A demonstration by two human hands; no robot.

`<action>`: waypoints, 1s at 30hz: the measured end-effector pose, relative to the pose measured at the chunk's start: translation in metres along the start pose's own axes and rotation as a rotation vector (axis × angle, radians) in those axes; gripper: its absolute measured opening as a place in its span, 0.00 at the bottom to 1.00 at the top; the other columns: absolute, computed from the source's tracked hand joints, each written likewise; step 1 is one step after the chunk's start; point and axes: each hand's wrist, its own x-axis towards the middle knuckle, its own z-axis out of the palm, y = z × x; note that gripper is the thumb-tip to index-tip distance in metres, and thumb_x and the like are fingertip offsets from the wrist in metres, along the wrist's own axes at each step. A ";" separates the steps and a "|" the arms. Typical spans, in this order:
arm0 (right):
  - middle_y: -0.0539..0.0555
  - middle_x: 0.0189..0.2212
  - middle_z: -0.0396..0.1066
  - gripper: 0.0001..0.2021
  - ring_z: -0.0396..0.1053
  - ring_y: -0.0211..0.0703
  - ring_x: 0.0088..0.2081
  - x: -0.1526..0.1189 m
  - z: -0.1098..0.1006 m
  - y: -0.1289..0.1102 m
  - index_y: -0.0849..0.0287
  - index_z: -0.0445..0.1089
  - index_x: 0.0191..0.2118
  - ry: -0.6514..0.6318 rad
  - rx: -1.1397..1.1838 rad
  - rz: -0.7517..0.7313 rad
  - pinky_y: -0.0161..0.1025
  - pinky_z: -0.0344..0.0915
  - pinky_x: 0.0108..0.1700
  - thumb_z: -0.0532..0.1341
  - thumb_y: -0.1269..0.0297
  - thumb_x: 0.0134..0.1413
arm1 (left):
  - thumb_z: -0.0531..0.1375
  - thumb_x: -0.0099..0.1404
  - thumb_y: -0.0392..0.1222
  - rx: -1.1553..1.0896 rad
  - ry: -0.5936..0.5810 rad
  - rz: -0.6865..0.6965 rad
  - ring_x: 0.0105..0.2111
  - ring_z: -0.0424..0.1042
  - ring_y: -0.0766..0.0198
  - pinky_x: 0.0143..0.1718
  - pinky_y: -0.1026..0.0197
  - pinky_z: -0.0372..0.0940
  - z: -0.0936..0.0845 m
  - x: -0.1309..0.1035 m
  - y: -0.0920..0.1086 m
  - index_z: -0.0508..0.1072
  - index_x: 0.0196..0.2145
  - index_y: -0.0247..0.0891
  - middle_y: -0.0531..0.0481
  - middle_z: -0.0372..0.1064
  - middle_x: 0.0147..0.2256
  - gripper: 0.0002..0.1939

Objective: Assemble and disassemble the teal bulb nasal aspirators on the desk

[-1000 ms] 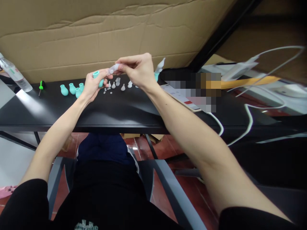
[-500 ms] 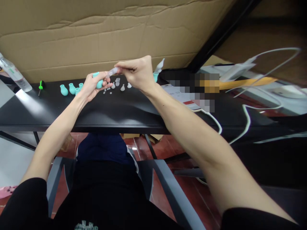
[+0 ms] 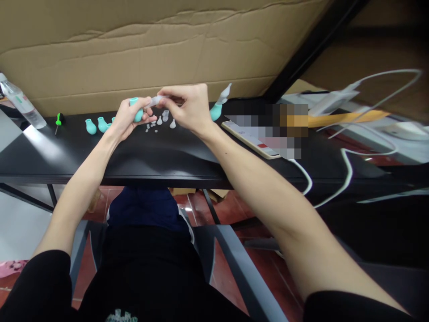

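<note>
My left hand [image 3: 124, 120] is closed around a teal rubber bulb [image 3: 137, 116], its open mouth upward. The same hand's thumb and fingers also touch one end of a translucent plastic nozzle [image 3: 154, 101]. My right hand [image 3: 191, 107] pinches the nozzle's other end, and its fingertips partly hide it. Beyond my right wrist stands a nasal aspirator [image 3: 216, 112], a teal bulb with a clear tip fitted. Under the hands lie small white cone-shaped tips [image 3: 172, 124], a clear cup-like piece [image 3: 165, 116] and several tiny translucent discs [image 3: 148, 130].
More open-mouthed teal bulbs [image 3: 90, 127] stand left of my left hand. A green-handled screwdriver [image 3: 59, 120] and a water bottle [image 3: 25, 105] are farther left. To the right lie a phone [image 3: 251, 141] and a white cable [image 3: 348, 167]. Cardboard [image 3: 140, 58] backs the black table [image 3: 150, 163].
My right hand has shifted slightly left and down, bringing its fingers closer to my left hand along the nozzle. My left hand keeps its hold on the bulb.
</note>
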 end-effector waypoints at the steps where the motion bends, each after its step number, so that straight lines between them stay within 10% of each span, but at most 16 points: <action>1: 0.54 0.45 0.92 0.23 0.83 0.78 0.72 0.000 -0.001 0.001 0.41 0.85 0.41 0.003 0.000 -0.007 0.74 0.75 0.80 0.79 0.27 0.59 | 0.68 0.87 0.39 0.013 0.004 0.010 0.26 0.71 0.77 0.57 0.58 0.88 0.000 0.000 0.000 0.74 0.34 0.38 0.57 0.75 0.29 0.19; 20: 0.53 0.46 0.91 0.14 0.78 0.69 0.77 -0.002 -0.010 0.003 0.41 0.83 0.42 -0.080 0.014 0.087 0.64 0.74 0.83 0.84 0.44 0.63 | 0.70 0.82 0.34 0.091 0.083 0.037 0.30 0.76 0.72 0.59 0.53 0.87 -0.003 0.009 -0.015 0.75 0.37 0.39 0.58 0.71 0.29 0.13; 30: 0.56 0.50 0.91 0.27 0.82 0.77 0.73 -0.021 0.019 -0.013 0.43 0.83 0.44 0.076 0.003 0.038 0.73 0.77 0.80 0.77 0.25 0.63 | 0.69 0.89 0.50 0.034 0.070 0.088 0.37 0.77 0.67 0.61 0.57 0.84 0.006 0.004 -0.011 0.74 0.41 0.44 0.54 0.75 0.31 0.16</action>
